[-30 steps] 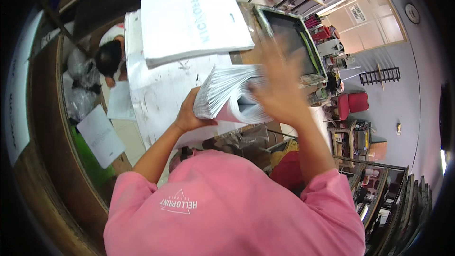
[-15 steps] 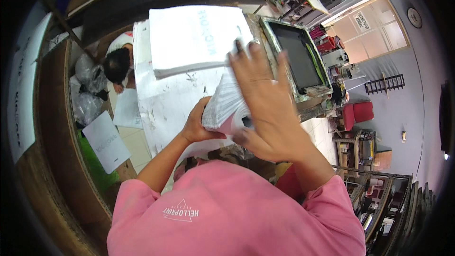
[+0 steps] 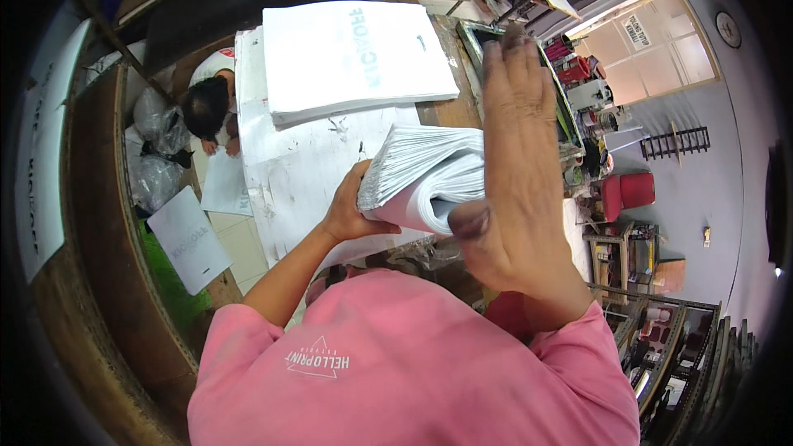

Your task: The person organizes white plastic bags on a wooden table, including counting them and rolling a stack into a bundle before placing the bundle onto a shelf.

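Observation:
My left hand (image 3: 347, 208) grips the left end of a thick bundle of white bags (image 3: 425, 165), thumb underneath. The bundle is bent over, its many edges fanned on the left and a rounded fold on the right. My right hand (image 3: 522, 157) is raised beside the fold, fingers stretched out and held together, with dark stains on fingertips and thumb. Whether its palm touches the bundle I cannot tell. Beyond lies a flat stack of white bags (image 3: 330, 66) with blue-grey print and a handle slot, on the white-covered table (image 3: 289, 157).
A framed printing screen (image 3: 472, 43), partly behind my right hand, lies at the table's right. On the left a person (image 3: 208, 107) crouches with both hands at a white sheet (image 3: 226, 186). Another printed bag (image 3: 188, 241) lies nearby. A red chair (image 3: 636, 190) stands farther right.
My right hand has swung right, off the top of the bundle, and its fingers now point away from me. The flat stack's printed top shows more fully. My left hand keeps its hold.

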A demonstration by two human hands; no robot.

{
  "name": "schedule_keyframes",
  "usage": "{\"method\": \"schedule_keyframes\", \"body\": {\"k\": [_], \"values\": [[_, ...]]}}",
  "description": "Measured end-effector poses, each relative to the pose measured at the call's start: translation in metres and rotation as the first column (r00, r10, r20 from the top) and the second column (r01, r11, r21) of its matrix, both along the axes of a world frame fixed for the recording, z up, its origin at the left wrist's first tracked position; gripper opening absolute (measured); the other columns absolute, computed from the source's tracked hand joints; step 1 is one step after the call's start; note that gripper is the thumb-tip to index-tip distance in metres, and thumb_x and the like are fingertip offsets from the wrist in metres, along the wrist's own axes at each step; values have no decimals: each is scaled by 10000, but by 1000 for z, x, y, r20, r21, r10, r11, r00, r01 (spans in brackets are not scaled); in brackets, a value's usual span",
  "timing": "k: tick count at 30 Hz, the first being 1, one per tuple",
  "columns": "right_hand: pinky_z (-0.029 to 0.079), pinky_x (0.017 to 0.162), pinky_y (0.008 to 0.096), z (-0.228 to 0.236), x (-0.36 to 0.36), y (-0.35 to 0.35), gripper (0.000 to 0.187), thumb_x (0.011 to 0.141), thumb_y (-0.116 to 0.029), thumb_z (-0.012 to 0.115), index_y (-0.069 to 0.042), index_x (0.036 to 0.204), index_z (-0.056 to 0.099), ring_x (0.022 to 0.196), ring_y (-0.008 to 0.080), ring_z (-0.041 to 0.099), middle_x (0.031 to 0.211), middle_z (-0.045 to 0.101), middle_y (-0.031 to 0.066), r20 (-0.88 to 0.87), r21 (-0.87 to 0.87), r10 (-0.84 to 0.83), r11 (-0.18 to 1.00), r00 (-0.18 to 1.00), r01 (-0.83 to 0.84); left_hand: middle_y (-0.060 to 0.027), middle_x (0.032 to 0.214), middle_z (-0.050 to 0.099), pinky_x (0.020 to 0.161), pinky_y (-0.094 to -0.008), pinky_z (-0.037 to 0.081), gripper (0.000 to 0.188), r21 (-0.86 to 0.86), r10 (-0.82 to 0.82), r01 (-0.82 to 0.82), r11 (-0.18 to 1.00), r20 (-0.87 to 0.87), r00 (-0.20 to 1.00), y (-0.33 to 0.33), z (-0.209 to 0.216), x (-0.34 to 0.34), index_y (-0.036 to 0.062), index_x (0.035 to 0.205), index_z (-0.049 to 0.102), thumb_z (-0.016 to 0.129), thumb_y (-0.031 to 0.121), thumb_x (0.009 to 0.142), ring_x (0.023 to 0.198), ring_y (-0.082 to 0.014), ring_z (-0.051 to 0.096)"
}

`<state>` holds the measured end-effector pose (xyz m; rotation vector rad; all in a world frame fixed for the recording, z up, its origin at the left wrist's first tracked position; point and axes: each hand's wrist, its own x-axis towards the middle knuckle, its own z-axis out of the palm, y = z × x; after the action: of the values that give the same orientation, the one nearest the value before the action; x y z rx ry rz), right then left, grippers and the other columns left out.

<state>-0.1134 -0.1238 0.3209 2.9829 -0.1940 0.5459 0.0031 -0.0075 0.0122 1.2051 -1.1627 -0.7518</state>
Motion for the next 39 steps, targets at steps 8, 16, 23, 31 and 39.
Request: {"method": "schedule_keyframes", "body": {"k": [8, 16, 23, 31, 39], "values": [[91, 1237, 610, 29, -3, 22, 974, 987, -559, 485, 227, 1502, 228, 1513, 544, 192, 1565, 213, 461, -64, 120, -110, 986, 992, 117, -134, 1283, 598, 1049, -424, 471, 1175, 31, 95, -109, 994, 295, 951, 11, 5, -3, 37, 1446, 441, 1050, 318, 481, 1205, -310, 596], [11, 1248, 604, -19, -29, -6, 965, 973, -575, 511, 149, 1548, 237, 1549, 505, 103, 1612, 216, 385, -123, 115, -250, 958, 960, 264, -152, 1325, 595, 1053, -429, 476, 1144, -85, 102, -89, 992, 166, 981, -6, 32, -3, 39, 1433, 472, 1049, 324, 488, 1236, -331, 596], [24, 1239, 627, -43, -49, -17, 929, 980, -555, 515, 119, 1559, 245, 1534, 513, 158, 1598, 237, 393, -231, 173, -334, 910, 914, 376, -158, 1339, 601, 1057, -420, 472, 1156, -26, 64, -61, 998, 161, 985, -2, 30, -5, 46, 1442, 453, 1048, 267, 476, 1255, -327, 592], [512, 918, 467, -119, -180, 25, 645, 792, -338, 748, 51, 1276, 574, 1060, 395, 661, 1175, 657, 226, 190, 690, 47, 704, 981, -167, -210, 1286, 663, 1031, -401, 489, 588, 1, 10, -11, 1000, 220, 975, -4, 28, 28, 7, 1428, 495, 704, 102, 887, 1220, -346, 647], [448, 1058, 466, -210, -93, 79, 699, 764, -205, 859, -14, 1361, 549, 1228, 350, 593, 1320, 605, 197, 212, 890, -508, 454, 835, 51, -210, 1171, 715, 930, -405, 539, 394, 16, 177, -185, 983, 227, 958, 14, 30, -27, -12, 1278, 648, 696, 71, 896, 1098, -368, 700]]}}
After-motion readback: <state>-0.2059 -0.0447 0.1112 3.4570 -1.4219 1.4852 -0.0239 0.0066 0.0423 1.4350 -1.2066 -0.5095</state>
